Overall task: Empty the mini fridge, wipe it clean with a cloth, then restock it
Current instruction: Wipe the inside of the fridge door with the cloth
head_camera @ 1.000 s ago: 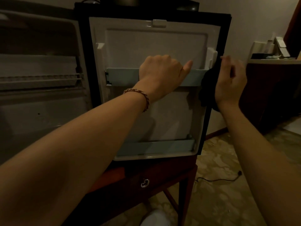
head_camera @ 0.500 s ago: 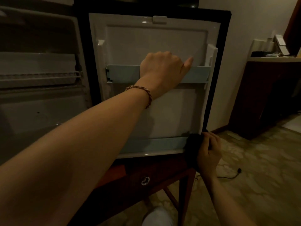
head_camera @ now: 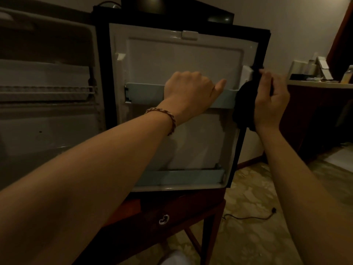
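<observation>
Stood open, mini fridge (head_camera: 47,104) at left: pale interior, wire shelf (head_camera: 45,90) across it, nothing visible inside. Swung wide toward the camera, fridge door (head_camera: 183,60), white inner liner facing out, black frame around it. Rested on a dark wooden table (head_camera: 172,215) with a ring pull (head_camera: 163,219) on its drawer. Spread beneath and to the right, patterned floor (head_camera: 257,217), a black cable (head_camera: 248,217) lying on it. Ran along the far right wall, a dark counter (head_camera: 315,85) with small items on top, too dim to tell apart.

Crossed the door at mid-height, upper door shelf (head_camera: 143,92), pale blue; lower door shelf (head_camera: 179,177) near the bottom edge, same colour. Curled over the upper shelf's rail, left hand (head_camera: 188,94), fingers hooked behind it, thumb pointing right, a braided bracelet (head_camera: 164,116) on the wrist. Clamped a black cloth (head_camera: 244,108), right hand (head_camera: 271,104), fingers closed around it, pressing it against the door's right edge beside the upper shelf's end.
</observation>
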